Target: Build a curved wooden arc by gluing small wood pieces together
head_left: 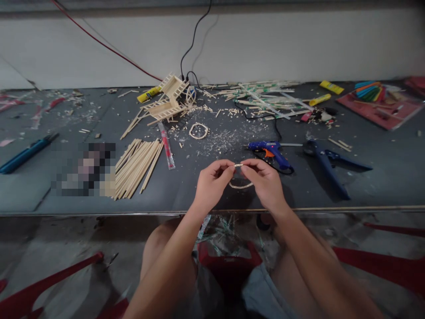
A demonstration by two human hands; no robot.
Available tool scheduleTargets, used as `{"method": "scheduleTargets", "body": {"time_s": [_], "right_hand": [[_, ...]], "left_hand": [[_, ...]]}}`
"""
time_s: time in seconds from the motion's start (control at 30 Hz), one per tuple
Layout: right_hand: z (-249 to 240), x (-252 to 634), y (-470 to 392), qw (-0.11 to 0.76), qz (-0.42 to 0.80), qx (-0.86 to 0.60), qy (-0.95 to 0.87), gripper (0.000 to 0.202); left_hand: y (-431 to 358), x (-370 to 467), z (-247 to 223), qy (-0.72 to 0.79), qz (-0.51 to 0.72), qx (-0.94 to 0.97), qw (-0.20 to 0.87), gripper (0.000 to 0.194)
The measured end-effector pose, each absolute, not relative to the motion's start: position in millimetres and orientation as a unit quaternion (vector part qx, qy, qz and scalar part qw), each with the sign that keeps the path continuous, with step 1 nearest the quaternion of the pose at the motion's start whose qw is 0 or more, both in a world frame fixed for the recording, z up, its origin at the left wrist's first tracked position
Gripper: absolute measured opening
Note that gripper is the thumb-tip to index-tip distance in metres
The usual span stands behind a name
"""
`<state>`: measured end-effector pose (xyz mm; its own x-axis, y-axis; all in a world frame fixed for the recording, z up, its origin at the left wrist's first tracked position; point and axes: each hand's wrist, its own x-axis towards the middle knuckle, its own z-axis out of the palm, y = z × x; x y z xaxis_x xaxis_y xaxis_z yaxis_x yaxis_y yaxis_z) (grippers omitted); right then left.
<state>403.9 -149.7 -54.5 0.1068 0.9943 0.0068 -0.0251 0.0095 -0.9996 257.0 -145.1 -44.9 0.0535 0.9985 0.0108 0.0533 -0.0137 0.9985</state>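
Note:
A small ring of short wooden stick pieces [241, 186] is held just above the table's front part. My left hand [215, 179] pinches it at the left and my right hand [264, 179] at the right, with the fingertips almost meeting at its far side. The fingers hide both sides of the ring. Farther back lies a similar wooden ring [198, 131]. Beyond my right hand rests a blue glue gun [270, 149] with an orange trigger and a glue stick in its rear.
Left are a bundle of wooden sticks [137, 170] and a blue knife [28, 153]. A wooden model [166, 104] stands behind, beside a yellow tube [148, 94]. Blue cutters [327, 164] lie right. Scraps and green-marked sticks [262, 97] cover the back; a black cord [195, 35] hangs there.

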Motion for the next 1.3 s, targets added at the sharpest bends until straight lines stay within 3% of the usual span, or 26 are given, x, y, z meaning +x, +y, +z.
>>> {"method": "scheduleTargets", "body": {"time_s": [0.9,1.3], "right_hand": [[-57,403,-150,0.539,0.485,-0.514,-0.457,0.020],[-59,413,-149,0.567,0.517,-0.451,-0.456,0.028]], "left_hand": [[-145,257,-45,0.503,0.468,0.538,0.489,0.014],[-139,255,-42,0.406,0.552,0.366,0.630,0.016]]}}
